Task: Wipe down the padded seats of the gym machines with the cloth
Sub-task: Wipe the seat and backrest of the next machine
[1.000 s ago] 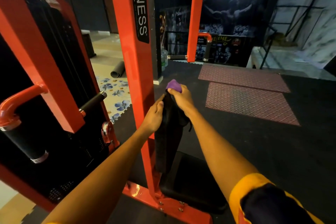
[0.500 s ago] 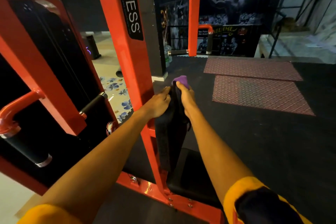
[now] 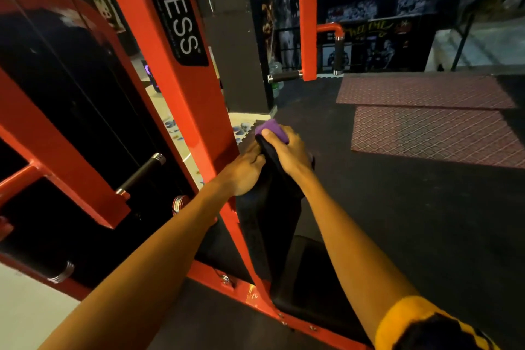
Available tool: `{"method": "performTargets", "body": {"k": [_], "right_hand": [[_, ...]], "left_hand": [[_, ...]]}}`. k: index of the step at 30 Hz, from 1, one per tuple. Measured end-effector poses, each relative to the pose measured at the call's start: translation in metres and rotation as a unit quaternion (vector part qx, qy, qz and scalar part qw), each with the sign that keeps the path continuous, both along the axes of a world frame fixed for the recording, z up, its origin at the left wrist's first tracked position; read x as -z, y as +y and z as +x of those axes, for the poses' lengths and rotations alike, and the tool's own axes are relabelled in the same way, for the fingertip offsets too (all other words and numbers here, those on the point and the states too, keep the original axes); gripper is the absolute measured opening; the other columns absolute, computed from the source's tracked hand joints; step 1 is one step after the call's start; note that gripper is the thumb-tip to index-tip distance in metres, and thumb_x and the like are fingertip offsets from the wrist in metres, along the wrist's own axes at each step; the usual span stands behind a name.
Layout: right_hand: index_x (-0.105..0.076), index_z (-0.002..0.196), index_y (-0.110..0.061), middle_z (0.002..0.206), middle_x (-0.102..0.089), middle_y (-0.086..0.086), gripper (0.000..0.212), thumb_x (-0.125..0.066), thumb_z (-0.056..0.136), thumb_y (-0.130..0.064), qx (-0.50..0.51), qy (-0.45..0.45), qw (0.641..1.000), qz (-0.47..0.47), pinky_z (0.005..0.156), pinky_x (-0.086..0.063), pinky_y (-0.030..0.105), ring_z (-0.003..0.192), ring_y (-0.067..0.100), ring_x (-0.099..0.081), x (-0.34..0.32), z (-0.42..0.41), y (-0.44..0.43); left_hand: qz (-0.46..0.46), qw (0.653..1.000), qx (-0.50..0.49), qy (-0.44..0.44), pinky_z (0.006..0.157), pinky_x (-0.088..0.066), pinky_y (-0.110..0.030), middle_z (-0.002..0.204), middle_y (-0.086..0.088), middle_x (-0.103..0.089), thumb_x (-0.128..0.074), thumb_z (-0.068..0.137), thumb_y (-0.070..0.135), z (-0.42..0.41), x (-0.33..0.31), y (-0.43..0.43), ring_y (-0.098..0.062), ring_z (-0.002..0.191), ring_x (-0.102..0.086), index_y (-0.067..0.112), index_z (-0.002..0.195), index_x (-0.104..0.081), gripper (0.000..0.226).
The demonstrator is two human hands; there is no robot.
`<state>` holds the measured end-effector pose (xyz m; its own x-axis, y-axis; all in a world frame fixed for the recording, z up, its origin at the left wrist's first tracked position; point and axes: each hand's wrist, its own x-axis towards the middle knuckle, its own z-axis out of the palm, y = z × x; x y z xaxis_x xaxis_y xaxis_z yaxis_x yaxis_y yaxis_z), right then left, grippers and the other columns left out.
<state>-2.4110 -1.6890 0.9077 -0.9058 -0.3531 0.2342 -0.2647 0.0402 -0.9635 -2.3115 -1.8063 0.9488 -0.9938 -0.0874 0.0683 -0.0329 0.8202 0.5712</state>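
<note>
- Head view, looking forward and down along two bare forearms that reach into a red-framed gym machine.
- The right hand (image 3: 287, 152) grips a bunched purple cloth (image 3: 270, 128), fingers curled over it, and holds it on the top end of a narrow, upright black back pad (image 3: 270, 224).
- The left hand (image 3: 245, 174) lies against the left edge of that pad, just below the cloth, fingers pointing up. I cannot tell whether they wrap round the pad or only rest on it.
- The two hands are close together, nearly touching at the pad's top.
- Below the pad sits the black seat pad (image 3: 315, 278), dark and partly hidden by the right forearm.
- A slanted red post (image 3: 199, 99) stands just left of the pad and carries a black label (image 3: 176, 14) with white letters reading "TNESS".
- A yellow sleeve (image 3: 409, 318) shows at the lower right.
- Two red diamond-patterned mats (image 3: 426, 133) lie on the dark floor, well beyond the hands to the right.
</note>
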Motion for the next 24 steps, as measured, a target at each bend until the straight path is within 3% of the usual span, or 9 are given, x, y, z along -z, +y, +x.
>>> {"method": "performTargets", "body": {"k": [2, 6, 10, 12, 14, 17, 19, 22, 24], "right_hand": [[-0.068, 0.124, -0.026, 0.119, -0.07, -0.006, 0.055, -0.061, 0.087, -0.067, 0.004, -0.026, 0.999, -0.038, 0.1, -0.052, 0.037, 0.114, 0.015, -0.064, 0.013, -0.007, -0.001], [-0.067, 0.129, -0.013, 0.102, -0.068, -0.007, 0.05, -0.054, 0.101, -0.053, 0.008, -0.183, 0.976, -0.118, 0.082, -0.051, 0.019, 0.098, 0.01, -0.064, 0.025, -0.018, 0.008], [-0.067, 0.128, -0.015, 0.111, -0.065, 0.0, 0.05, -0.052, 0.101, -0.054, 0.026, -0.293, 0.947, -0.127, 0.1, -0.048, 0.034, 0.107, 0.022, -0.06, 0.019, -0.018, 0.007], [-0.071, 0.101, -0.03, 0.099, -0.069, -0.007, 0.031, -0.056, 0.098, -0.057, 0.056, -0.253, 0.958, -0.125, 0.103, -0.049, 0.04, 0.104, 0.021, -0.064, 0.005, -0.015, 0.0], [-0.067, 0.088, -0.035, 0.091, -0.066, -0.016, 0.035, -0.052, 0.096, -0.066, 0.052, -0.159, 0.982, -0.088, 0.099, -0.048, 0.037, 0.095, 0.01, -0.063, -0.009, -0.003, -0.003], [-0.068, 0.11, -0.032, 0.112, -0.066, -0.01, 0.049, -0.045, 0.095, -0.073, 0.069, 0.006, 0.997, -0.024, 0.102, -0.048, 0.037, 0.108, 0.01, -0.061, 0.001, 0.012, -0.006], [-0.067, 0.119, -0.029, 0.119, -0.064, -0.012, 0.04, -0.051, 0.1, -0.06, 0.082, 0.053, 0.993, -0.073, 0.103, -0.047, 0.03, 0.114, 0.005, -0.059, 0.022, 0.014, -0.004], [-0.065, 0.113, -0.036, 0.112, -0.068, -0.013, 0.029, -0.047, 0.103, -0.057, 0.092, -0.04, 0.988, -0.12, 0.1, -0.049, 0.03, 0.107, 0.0, -0.061, 0.037, 0.008, -0.004], [-0.068, 0.11, -0.032, 0.102, -0.07, -0.01, 0.041, -0.04, 0.103, -0.061, 0.095, -0.154, 0.973, -0.145, 0.098, -0.051, 0.035, 0.106, 0.012, -0.065, 0.04, 0.004, -0.003]], "left_hand": [[0.006, 1.0, -0.01, -0.007, 0.114, -0.004, -0.009, 0.167, 0.0, -0.02, -0.036, 0.108, 0.014, -0.002, 0.003, -0.002, -0.013, 0.154, -0.015, 0.013, 0.159, -0.026, 0.052], [-0.012, 1.0, -0.015, -0.021, 0.102, 0.002, 0.007, 0.167, 0.006, -0.016, -0.033, 0.11, 0.017, -0.004, 0.005, -0.008, -0.008, 0.153, -0.012, 0.017, 0.161, -0.023, 0.051], [-0.023, 0.999, -0.014, -0.028, 0.112, 0.001, -0.006, 0.168, 0.007, -0.014, -0.031, 0.111, 0.019, 0.0, 0.002, -0.005, -0.007, 0.154, -0.01, 0.021, 0.161, -0.021, 0.052], [-0.025, 0.999, -0.014, -0.024, 0.115, 0.0, -0.01, 0.168, 0.005, -0.014, -0.032, 0.111, 0.018, -0.001, 0.0, -0.004, -0.008, 0.154, -0.01, 0.02, 0.161, -0.022, 0.052], [-0.029, 0.999, -0.017, -0.023, 0.118, -0.002, -0.014, 0.168, 0.005, -0.014, -0.033, 0.11, 0.018, -0.001, -0.001, -0.003, -0.009, 0.154, -0.01, 0.02, 0.161, -0.022, 0.052], [-0.02, 0.999, -0.024, -0.018, 0.117, -0.003, -0.015, 0.168, 0.003, -0.015, -0.034, 0.109, 0.015, -0.002, -0.001, -0.002, -0.009, 0.154, -0.011, 0.017, 0.16, -0.023, 0.052], [-0.026, 0.999, -0.022, -0.019, 0.116, -0.002, -0.013, 0.168, 0.003, -0.015, -0.034, 0.109, 0.015, -0.002, 0.0, -0.001, -0.009, 0.153, -0.011, 0.017, 0.161, -0.023, 0.053], [-0.032, 0.999, -0.019, -0.025, 0.117, -0.002, -0.013, 0.168, 0.007, -0.014, -0.032, 0.11, 0.018, -0.003, 0.001, -0.003, -0.007, 0.154, -0.01, 0.021, 0.161, -0.021, 0.053], [-0.03, 0.999, -0.022, -0.034, 0.12, -0.003, -0.017, 0.168, 0.009, -0.013, -0.031, 0.111, 0.02, -0.001, 0.0, -0.003, -0.006, 0.154, -0.009, 0.025, 0.161, -0.021, 0.052]]}}
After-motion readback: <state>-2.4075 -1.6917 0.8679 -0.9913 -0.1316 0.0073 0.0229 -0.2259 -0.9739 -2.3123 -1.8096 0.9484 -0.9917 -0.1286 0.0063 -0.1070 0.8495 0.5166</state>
